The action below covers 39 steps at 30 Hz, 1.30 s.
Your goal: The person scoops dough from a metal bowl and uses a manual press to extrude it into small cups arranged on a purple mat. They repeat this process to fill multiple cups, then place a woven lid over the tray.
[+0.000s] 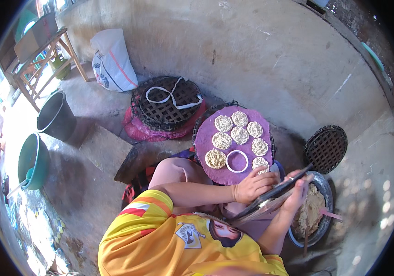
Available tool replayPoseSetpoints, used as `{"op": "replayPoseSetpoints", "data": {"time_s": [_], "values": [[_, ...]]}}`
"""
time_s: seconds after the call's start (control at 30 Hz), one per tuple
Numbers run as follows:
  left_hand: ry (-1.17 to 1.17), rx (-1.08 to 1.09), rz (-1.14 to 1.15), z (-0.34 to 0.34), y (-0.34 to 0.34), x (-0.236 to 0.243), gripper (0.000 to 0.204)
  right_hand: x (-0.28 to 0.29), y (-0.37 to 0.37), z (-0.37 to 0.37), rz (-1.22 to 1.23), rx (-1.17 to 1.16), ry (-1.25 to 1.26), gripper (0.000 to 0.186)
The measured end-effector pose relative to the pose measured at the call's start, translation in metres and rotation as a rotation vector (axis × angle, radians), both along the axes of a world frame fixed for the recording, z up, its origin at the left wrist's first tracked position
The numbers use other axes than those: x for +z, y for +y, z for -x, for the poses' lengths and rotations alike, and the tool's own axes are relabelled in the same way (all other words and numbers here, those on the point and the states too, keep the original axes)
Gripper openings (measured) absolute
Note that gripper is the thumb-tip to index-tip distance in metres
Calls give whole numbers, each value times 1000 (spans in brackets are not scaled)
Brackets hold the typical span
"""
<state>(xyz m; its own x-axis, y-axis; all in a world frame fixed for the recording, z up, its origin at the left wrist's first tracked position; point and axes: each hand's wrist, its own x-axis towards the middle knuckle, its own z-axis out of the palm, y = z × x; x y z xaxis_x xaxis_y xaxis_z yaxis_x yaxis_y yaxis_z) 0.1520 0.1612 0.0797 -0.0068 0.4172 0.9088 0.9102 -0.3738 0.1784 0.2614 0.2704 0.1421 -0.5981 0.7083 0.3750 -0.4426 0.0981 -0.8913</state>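
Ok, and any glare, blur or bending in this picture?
In the head view: glare washes out parts of the floor at left, and light spots dapple the wall at right; fisheye bends the wall's top edge; pale stringy discs look reasonably sharp.

Before me, a stained, scuffed grey-beige wall rises from a worn grey floor. To my far left I see a wooden stand; bright daylight floods that side, and round light spots dot the wall to my right.
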Motion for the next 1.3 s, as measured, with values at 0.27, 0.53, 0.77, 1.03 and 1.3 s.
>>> {"op": "replayPoseSetpoints", "data": {"time_s": [0.27, 0.53, 0.77, 1.03, 1.3], "values": [[-11, 415, -203, 36, 46, 60, 42, -18, -11, -15, -298, -118, -177, 84], [-93, -197, 313, 48, 32, 95, 35, -15, 35, -28, -627, -296, -249, 88], [6, -306, 622, 18, 6, 123, 30, -2, 17, -61, -496, -145, -246, 88], [-154, -432, 933, 13, 18, 96, 31, -16, 21, -106, -594, -333, -294, 83], [-1060, -557, 771, 5, 98, 41, 23, -79, 50, -149, 830, 183, -15, 71]]}}
